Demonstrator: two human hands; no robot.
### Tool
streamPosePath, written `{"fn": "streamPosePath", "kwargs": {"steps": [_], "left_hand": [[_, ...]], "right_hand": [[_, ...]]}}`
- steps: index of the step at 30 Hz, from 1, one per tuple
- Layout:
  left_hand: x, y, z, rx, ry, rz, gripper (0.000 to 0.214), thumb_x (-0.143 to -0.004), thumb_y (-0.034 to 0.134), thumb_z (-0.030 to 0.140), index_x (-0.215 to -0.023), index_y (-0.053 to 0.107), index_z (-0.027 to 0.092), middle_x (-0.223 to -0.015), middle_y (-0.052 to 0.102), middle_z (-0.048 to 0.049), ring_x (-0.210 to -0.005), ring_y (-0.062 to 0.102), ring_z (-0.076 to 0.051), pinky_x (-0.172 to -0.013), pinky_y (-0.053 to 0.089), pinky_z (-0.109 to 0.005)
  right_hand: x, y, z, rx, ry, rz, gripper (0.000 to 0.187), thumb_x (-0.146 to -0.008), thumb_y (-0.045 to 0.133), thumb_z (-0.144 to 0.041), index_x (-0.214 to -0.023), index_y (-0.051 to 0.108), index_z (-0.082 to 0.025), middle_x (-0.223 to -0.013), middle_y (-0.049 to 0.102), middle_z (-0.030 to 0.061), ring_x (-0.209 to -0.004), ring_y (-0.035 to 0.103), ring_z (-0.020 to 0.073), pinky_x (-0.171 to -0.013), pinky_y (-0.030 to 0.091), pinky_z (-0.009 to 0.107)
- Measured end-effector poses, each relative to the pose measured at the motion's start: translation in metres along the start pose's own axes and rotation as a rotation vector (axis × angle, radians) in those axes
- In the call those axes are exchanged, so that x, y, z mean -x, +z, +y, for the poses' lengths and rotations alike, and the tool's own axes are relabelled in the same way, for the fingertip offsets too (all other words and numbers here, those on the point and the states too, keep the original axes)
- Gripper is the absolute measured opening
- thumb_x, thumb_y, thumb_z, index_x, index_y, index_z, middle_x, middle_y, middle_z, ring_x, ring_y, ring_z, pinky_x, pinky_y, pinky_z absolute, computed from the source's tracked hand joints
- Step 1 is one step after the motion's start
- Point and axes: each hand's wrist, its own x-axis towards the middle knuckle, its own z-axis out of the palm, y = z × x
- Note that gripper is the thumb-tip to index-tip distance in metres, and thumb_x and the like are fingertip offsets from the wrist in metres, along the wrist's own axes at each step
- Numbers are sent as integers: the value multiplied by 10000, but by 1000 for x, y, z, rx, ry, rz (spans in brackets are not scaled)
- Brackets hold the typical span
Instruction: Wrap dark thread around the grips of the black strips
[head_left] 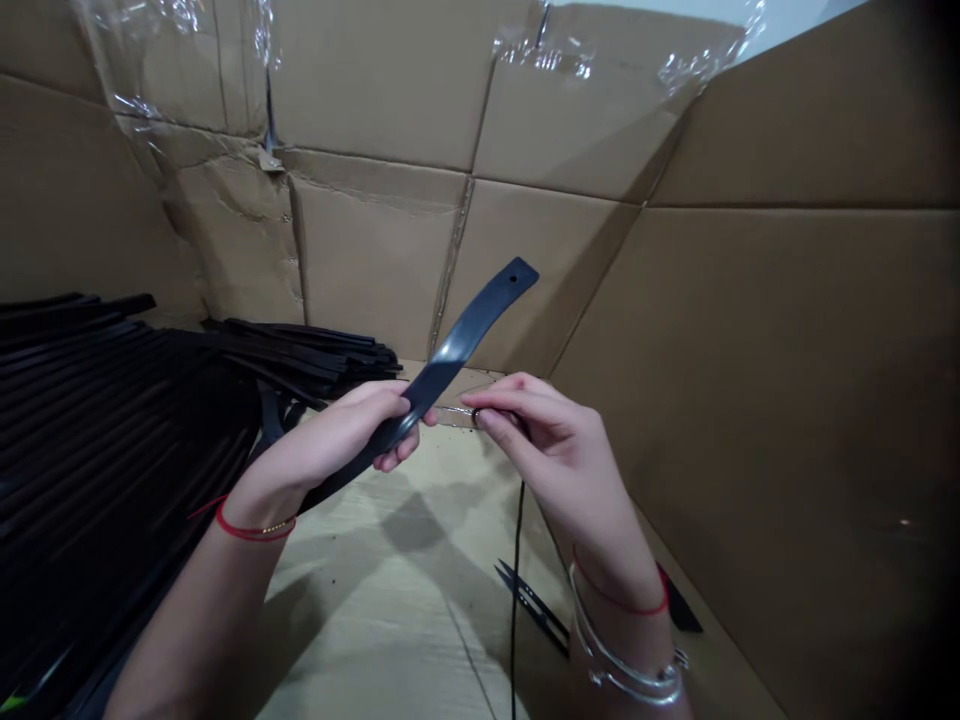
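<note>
My left hand [375,430] is closed around a flat black strap [450,350], thumb on top. The strap slants up to the right and ends in a squared tip with a small round hole. Between my hands runs a thin silvery loop [454,413], like bent wire; its left end is by my left fingertips. My right hand [547,425] pinches the loop's other end together with a black cord [517,560], which hangs down to the table. Just how cord and loop meet is hidden by my fingers. Black thread snips [534,605] lie below my right hand.
Many black strips [112,420] are piled on the left, with another bundle [315,350] behind. Cardboard walls [382,250] stand at the back and right of the pale tabletop [375,600]. A dark flat piece [681,602] lies beside my right wrist.
</note>
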Motion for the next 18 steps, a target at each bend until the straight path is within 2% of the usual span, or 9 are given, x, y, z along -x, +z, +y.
{"fn": "streamPosePath", "kwargs": {"steps": [2, 5, 10, 18], "left_hand": [[-1, -1, -2, 18, 1, -38, 177, -906, 415, 240, -906, 570, 155, -631, 550, 24, -522, 475, -97, -537, 404, -220], [-2, 0, -4, 28, 2, -47, 150, -910, 438, 250, -927, 561, 165, -710, 583, 9, -607, 520, -109, -599, 439, -230], [-3, 6, -5, -46, -47, -66, 221, -934, 411, 277, -806, 547, 160, -684, 588, 6, -604, 518, -105, -623, 445, -242], [-3, 9, -8, -116, -53, -48, 266, -946, 440, 354, -800, 541, 155, -702, 602, 3, -613, 533, -101, -619, 453, -242]], "right_hand": [[1, 2, -3, 68, -124, 42, 203, -877, 618, -102, -940, 759, -234, -835, 625, 35, -693, 573, 146, -519, 410, 267], [1, 8, -3, 139, -242, 67, 203, -868, 627, -65, -911, 750, -220, -825, 650, 30, -672, 587, 134, -529, 435, 265], [0, 16, 5, 173, -301, 75, 162, -863, 632, -67, -900, 745, -178, -794, 642, 36, -682, 613, 140, -602, 505, 275], [0, 20, 6, 249, -310, 150, 118, -839, 650, -64, -886, 735, -131, -789, 623, 39, -666, 591, 126, -609, 503, 256]]}}
